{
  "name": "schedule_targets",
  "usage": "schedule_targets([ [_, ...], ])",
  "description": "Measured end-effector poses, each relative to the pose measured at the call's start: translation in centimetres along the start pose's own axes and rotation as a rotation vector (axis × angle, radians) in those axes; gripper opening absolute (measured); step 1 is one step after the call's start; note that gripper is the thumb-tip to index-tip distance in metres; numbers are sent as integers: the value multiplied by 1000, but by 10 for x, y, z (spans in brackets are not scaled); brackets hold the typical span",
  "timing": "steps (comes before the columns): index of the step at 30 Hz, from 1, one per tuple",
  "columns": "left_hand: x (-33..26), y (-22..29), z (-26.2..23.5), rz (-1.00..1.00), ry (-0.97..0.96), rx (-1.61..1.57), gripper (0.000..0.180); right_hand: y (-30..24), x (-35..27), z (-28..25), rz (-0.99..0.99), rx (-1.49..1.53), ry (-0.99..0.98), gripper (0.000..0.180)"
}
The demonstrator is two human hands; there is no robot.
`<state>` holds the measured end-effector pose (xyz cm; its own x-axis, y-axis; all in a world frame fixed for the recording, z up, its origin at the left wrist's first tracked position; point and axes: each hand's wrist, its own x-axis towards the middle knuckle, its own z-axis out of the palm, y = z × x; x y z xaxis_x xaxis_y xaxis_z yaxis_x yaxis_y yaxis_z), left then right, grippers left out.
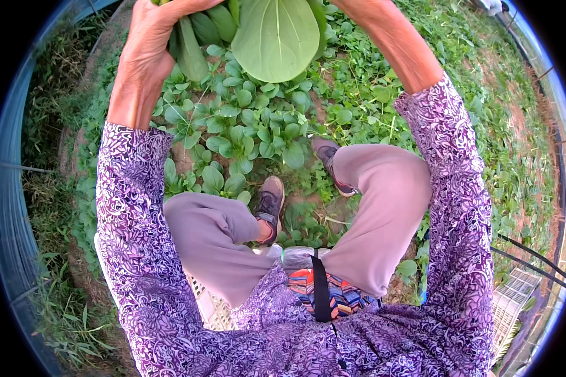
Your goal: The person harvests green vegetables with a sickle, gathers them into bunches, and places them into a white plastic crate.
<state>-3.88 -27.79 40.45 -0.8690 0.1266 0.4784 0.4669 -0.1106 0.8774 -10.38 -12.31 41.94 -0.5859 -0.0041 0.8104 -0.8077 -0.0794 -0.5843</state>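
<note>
Both my arms reach up to the top edge of the head view. My left hand (149,45) is closed on a bunch of leafy greens (192,47), its fingertips cut off by the frame's edge. Beside that bunch, a broad pale-green leaf (275,41) hangs between my arms, veins facing me. Whatever holds this leaf lies above the frame. Of my right arm only the forearm (399,47) and patterned purple sleeve show; the hand is past the top edge. Below the held leaves grow low, round-leaved green plants (251,119) in the soil.
My bent legs and dark shoes (271,204) frame the plants. A pale lattice crate (210,308) is under me. Another light crate (516,308) stands at the lower right, by dark poles (534,254). Blue sheeting (9,207) borders the left, with tall grass along it.
</note>
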Motion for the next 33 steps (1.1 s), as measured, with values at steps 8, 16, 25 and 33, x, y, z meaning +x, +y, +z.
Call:
schedule_targets([
  [8,-2,-37,-6,-233,-140,-254,51,31,-19,35,352,337,94,24],
  [16,-21,-84,-64,-490,-61,85,46,40,-45,-33,657,-656,-615,37],
  [25,-114,-183,-40,-958,-231,283,50,172,-356,-160,712,-544,-1166,20],
  [33,-130,-293,52,-338,-1084,864,27,252,-358,-187,1502,-738,208,19],
])
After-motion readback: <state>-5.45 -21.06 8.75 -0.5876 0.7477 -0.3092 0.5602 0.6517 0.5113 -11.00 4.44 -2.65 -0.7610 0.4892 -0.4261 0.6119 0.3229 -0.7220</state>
